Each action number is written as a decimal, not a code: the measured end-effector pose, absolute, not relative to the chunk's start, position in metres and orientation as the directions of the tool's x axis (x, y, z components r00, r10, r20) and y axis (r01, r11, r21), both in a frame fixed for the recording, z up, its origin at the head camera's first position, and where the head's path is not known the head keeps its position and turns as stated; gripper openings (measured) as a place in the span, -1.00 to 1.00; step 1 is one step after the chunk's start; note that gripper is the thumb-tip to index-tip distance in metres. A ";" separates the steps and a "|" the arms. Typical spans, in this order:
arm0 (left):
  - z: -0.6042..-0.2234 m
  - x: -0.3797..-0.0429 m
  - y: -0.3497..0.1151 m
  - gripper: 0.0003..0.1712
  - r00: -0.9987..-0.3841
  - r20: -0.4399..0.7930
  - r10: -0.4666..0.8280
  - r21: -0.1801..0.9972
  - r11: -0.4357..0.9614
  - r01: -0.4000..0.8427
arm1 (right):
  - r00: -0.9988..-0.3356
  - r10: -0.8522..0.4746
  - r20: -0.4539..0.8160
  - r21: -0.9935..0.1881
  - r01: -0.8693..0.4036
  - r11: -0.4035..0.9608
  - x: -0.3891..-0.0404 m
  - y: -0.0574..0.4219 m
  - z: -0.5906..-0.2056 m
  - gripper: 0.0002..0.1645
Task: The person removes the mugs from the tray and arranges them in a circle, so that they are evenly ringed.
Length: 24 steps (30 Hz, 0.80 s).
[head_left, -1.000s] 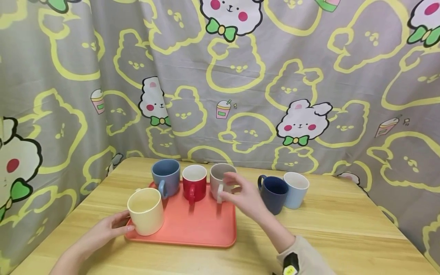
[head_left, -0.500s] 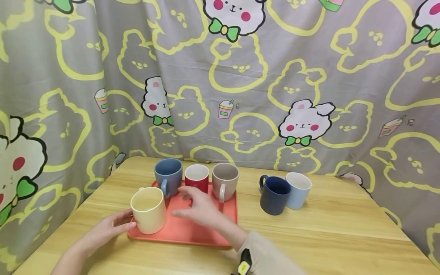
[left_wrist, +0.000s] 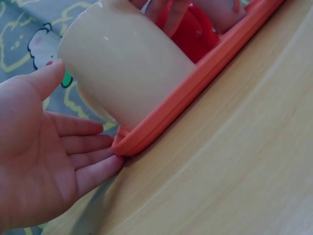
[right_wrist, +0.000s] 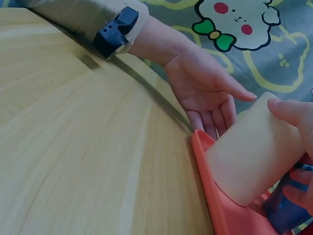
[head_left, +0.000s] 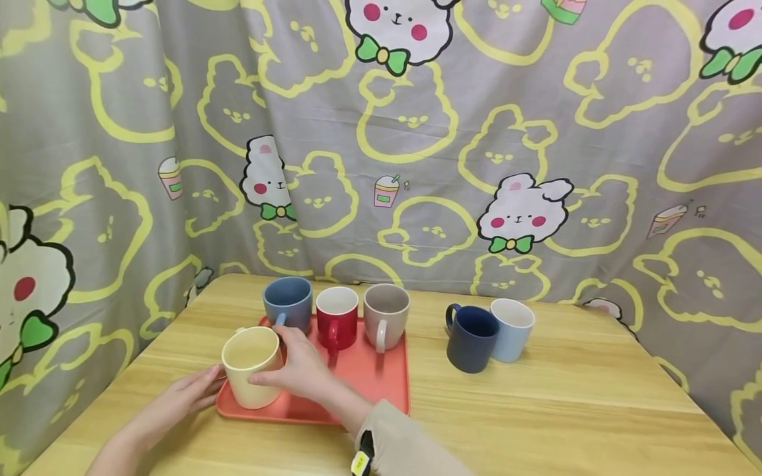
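Note:
A pale yellow mug (head_left: 250,387) stands on the front left corner of a coral red tray (head_left: 383,380). My right hand (head_left: 306,370) grips its right side, the thumb across the front and the fingers around the far side. My left hand (head_left: 178,403) is at the mug's left with fingers extended. In the left wrist view, the left fingertips (left_wrist: 115,159) meet the tray's corner and the thumb reaches the mug's upper edge. Behind, along the tray's back, stand a blue mug (head_left: 288,297), a red mug (head_left: 337,320) with white inside and a grey mug (head_left: 381,307).
To the right of the tray, a navy mug (head_left: 473,347) and a light blue mug (head_left: 514,334) stand close together on the wooden table (head_left: 571,396). A patterned grey curtain (head_left: 417,172) hangs behind and at the sides.
My right hand has moved left from the grey mug, past the red one, to the pale yellow mug and now grips it. My left hand has shifted slightly, its fingers straighter.

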State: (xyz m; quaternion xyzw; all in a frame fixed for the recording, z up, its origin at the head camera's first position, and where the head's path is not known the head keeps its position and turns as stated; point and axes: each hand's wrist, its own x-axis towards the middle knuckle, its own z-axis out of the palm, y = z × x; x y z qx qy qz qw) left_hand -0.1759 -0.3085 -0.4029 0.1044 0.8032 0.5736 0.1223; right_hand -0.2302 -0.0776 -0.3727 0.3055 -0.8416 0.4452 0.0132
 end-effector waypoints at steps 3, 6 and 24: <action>-0.402 -0.176 -0.309 -0.22 -0.948 -0.080 0.307 0.947 0.319 0.023 | -0.821 -0.480 0.308 -0.728 -0.528 0.437 -0.230 -0.084 -0.374 -0.03; -0.401 -0.176 -0.309 -0.22 -0.951 -0.096 0.294 0.948 0.320 0.003 | -0.836 -0.460 0.298 -0.728 -0.511 0.457 -0.229 -0.089 -0.373 -0.04; -0.408 -0.178 -0.313 -0.24 -0.936 -0.050 0.349 0.951 0.302 0.062 | -0.863 -0.394 0.317 -0.766 -0.477 0.431 -0.218 -0.102 -0.387 -0.13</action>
